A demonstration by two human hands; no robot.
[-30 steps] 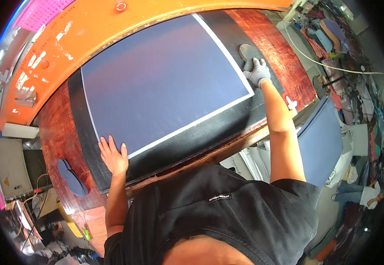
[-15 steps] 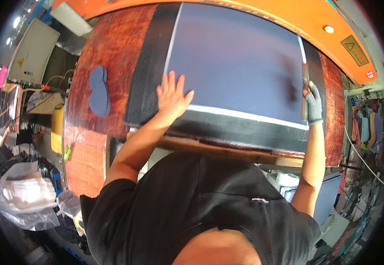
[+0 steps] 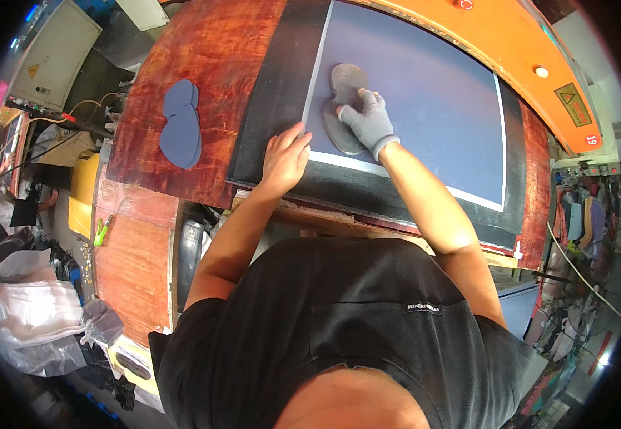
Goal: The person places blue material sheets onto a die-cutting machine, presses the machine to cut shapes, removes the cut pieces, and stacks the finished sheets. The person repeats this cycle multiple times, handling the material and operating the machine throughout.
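Sole-shaped cutting die (image 3: 344,107) lies flat on the dark blue sheet (image 3: 425,100), near the sheet's left edge. Gloved right hand (image 3: 368,120) rests on the die, fingers curled over it. Bare left hand (image 3: 284,159) at the sheet's near-left corner, fingers spread flat. Die prob. stiff & heavy: grip by its rim. Sheet thin, floppy.

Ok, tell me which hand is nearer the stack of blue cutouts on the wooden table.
Left. The left hand rests on the near edge of the dark mat, a short way right of the blue cutouts. The gloved right hand lies farther right, on a grey sole-shaped piece.
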